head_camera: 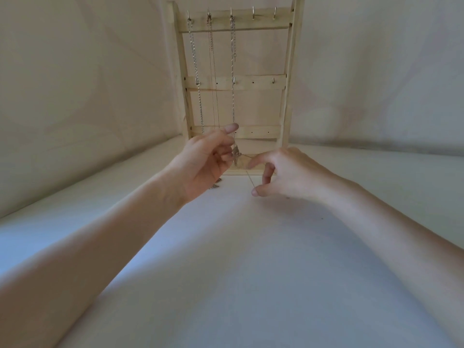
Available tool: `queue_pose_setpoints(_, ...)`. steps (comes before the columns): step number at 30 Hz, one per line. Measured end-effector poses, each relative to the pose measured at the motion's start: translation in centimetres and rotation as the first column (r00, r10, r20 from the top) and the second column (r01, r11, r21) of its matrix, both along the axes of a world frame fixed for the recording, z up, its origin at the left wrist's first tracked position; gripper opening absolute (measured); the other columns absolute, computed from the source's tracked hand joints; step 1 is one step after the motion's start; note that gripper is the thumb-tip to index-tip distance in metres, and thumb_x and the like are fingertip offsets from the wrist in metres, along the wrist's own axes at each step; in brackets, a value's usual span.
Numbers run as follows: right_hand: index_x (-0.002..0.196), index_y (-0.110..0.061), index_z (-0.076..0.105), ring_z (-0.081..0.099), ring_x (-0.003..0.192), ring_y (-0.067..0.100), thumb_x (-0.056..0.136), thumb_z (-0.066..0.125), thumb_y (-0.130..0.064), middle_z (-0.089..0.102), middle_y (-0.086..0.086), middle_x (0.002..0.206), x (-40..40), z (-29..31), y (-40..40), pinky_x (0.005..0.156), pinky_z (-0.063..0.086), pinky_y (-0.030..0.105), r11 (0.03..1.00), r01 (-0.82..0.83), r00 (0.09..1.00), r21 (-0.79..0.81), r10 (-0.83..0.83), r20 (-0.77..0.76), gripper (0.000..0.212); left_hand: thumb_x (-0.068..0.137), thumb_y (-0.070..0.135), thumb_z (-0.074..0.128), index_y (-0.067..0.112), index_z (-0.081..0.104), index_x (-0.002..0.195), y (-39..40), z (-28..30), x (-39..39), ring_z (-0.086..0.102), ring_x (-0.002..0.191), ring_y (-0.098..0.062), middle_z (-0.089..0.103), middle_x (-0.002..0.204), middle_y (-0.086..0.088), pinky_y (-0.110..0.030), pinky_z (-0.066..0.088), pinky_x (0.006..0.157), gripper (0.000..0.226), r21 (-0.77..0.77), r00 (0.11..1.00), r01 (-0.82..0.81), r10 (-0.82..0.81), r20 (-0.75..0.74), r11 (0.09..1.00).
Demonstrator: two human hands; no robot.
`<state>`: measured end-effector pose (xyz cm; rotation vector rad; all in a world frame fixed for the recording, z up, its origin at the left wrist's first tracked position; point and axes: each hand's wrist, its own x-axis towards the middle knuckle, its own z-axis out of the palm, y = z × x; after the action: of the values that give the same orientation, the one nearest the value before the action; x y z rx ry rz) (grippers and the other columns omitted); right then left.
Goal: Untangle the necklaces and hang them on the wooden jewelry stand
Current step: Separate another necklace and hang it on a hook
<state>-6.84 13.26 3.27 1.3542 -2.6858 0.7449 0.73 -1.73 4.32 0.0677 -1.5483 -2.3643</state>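
The wooden jewelry stand [236,79] stands upright at the top centre of the frame, its long axis vertical, its slatted face turned toward the camera. It rests on a pale tabletop [226,259] in front of a draped cream cloth backdrop [75,71]. Small metal hooks [253,15] line its top rail, and a second row sits on the rail at mid height.

Three necklaces hang from the three leftmost top hooks, each running straight down the stand's face. The left chain [197,81] has the coarsest links; the middle chain [213,71] is very fine; the right chain [233,91] drops to a small tangled knot [236,153] in front of the stand's lower part, between the two hands. From that knot a thin strand [249,179] slants down and to the right.

The left hand [206,164] reaches in from the lower left with its forearm stretched diagonally up the frame. Its palm faces right, the forefinger extends toward the right chain, and the other fingers curl narrowly in on the knot, pinching it. Small metal pieces [216,184] show just beneath this hand.

The right hand [283,172] comes in from the lower right, back of the hand up, forefinger pointing left toward the knot. Thumb and a bent finger close together at the lower end of the slanting strand, seemingly pinching it, though the blur hides the exact contact.
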Motion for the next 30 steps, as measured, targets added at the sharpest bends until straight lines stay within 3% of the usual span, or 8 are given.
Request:
queue_pose_setpoints(4, 0.116, -0.029, 0.059, 0.056, 0.084, 0.018, 0.082, 0.063, -0.023, 0.065, -0.005, 0.09, 0.1, 0.3, 0.1, 0.072, 0.043, 0.031, 0.993, 0.118, 0.969, -0.007, -0.117, -0.218, 0.035, 0.086, -0.008, 0.047, 0.012, 0.063, 0.087, 0.1, -0.9, -0.1, 0.04, 0.061, -0.012, 0.047, 0.071, -0.004, -0.013, 0.037, 0.045, 0.026, -0.467, 0.984, -0.123, 0.168, 0.056, 0.876)
queue_pose_setpoints(6, 0.116, -0.026, 0.06, 0.058, 0.093, 0.023, 0.081, 0.064, -0.022, 0.066, -0.002, 0.088, 0.1, 0.5, 0.2, 0.072, 0.043, 0.032, 0.988, 0.131, 0.958, -0.077, -0.146, -0.246, 0.035, 0.085, -0.008, 0.048, 0.013, 0.062, 0.083, 0.3, -1.3, -0.2, 0.041, 0.054, -0.009, 0.047, 0.072, -0.004, -0.011, 0.036, 0.045, 0.026, -0.542, 0.961, -0.207, 0.274, 0.045, 0.814)
queue_pose_setpoints(12, 0.126, -0.029, 0.053, 0.056, 0.072, 0.004, 0.081, 0.068, -0.031, 0.066, -0.008, 0.061, -0.2, 0.1, -0.2, 0.063, 0.041, 0.022, 0.997, -0.002, 0.997, 0.08, -0.005, 0.079, 0.047, 0.086, -0.005, 0.054, 0.013, 0.061, 0.086, 0.1, -1.7, 0.0, 0.04, 0.047, -0.007, 0.051, 0.077, -0.006, -0.016, 0.036, 0.051, 0.018, -0.437, 0.951, -0.219, 0.292, 0.106, 0.872)
queue_pose_setpoints(15, 0.126, -0.025, 0.051, 0.034, 0.033, 0.005, 0.094, 0.045, -0.025, 0.064, -0.002, 0.053, -0.4, 0.1, -0.2, 0.035, 0.027, 0.017, 0.997, 0.002, 0.959, -0.073, 0.019, 0.283, 0.032, 0.084, -0.005, 0.057, 0.014, 0.062, 0.079, 0.3, -1.4, -0.2, 0.041, 0.056, -0.012, 0.047, 0.078, -0.003, -0.013, 0.035, 0.044, 0.021, -0.55, 0.94, -0.258, 0.339, 0.048, 0.794)
queue_pose_setpoints(17, 0.125, -0.026, 0.05, 0.024, 0.029, 0.008, 0.097, 0.039, -0.032, 0.063, 0.003, 0.054, -0.3, 0.4, 0.2, 0.032, 0.018, 0.016, 0.986, 0.029, 0.929, -0.162, 0.034, 0.369, 0.03, 0.083, -0.002, 0.059, 0.017, 0.063, 0.076, 0.2, -1.4, -0.3, 0.041, 0.056, -0.012, 0.047, 0.076, 0.0, -0.013, 0.033, 0.042, 0.021, -0.611, 0.923, -0.281, 0.384, 0.041, 0.74)
queue_pose_setpoints(21, 0.116, -0.037, 0.05, 0.044, 0.038, -0.002, 0.087, 0.058, -0.043, 0.059, -0.004, 0.044, -0.3, 0.5, 0.6, 0.04, 0.028, 0.011, 0.98, 0.059, 0.945, -0.19, 0.006, 0.327, 0.031, 0.088, 0.003, 0.052, 0.019, 0.062, 0.077, -0.1, -1.5, -0.2, 0.044, 0.05, -0.006, 0.047, 0.069, 0.002, -0.012, 0.033, 0.038, 0.021, -0.604, 0.91, -0.278, 0.405, 0.082, 0.747)
queue_pose_setpoints(25, 0.104, -0.015, 0.067, 0.042, 0.035, 0.002, 0.088, 0.059, -0.021, 0.048, -0.008, 0.032, -1.4, 0.0, 0.3, 0.047, 0.036, 0.013, 0.954, 0.115, 0.988, -0.276, -0.082, 0.128, 0.02, 0.093, 0.007, 0.046, 0.017, 0.062, 0.078, -0.1, -1.4, -0.1, 0.042, 0.038, -0.003, 0.05, 0.07, 0.003, -0.014, 0.034, 0.038, 0.024, -0.571, 0.91, -0.238, 0.386, 0.151, 0.785)
queue_pose_setpoints(30, 0.137, -0.029, 0.042, 0.061, 0.09, 0.02, 0.07, 0.074, -0.028, 0.066, 0.006, 0.097, -1.8, -0.7, 0.6, 0.083, 0.048, 0.034, 0.985, 0.169, 0.986, -0.016, -0.169, -0.002, 0.075, 0.093, -0.001, 0.038, 0.01, 0.06, 0.082, 0.0, -1.4, 0.0, 0.043, 0.037, -0.004, 0.056, 0.071, -0.002, -0.015, 0.037, 0.039, 0.027, -0.471, 0.924, -0.249, 0.353, 0.145, 0.846)
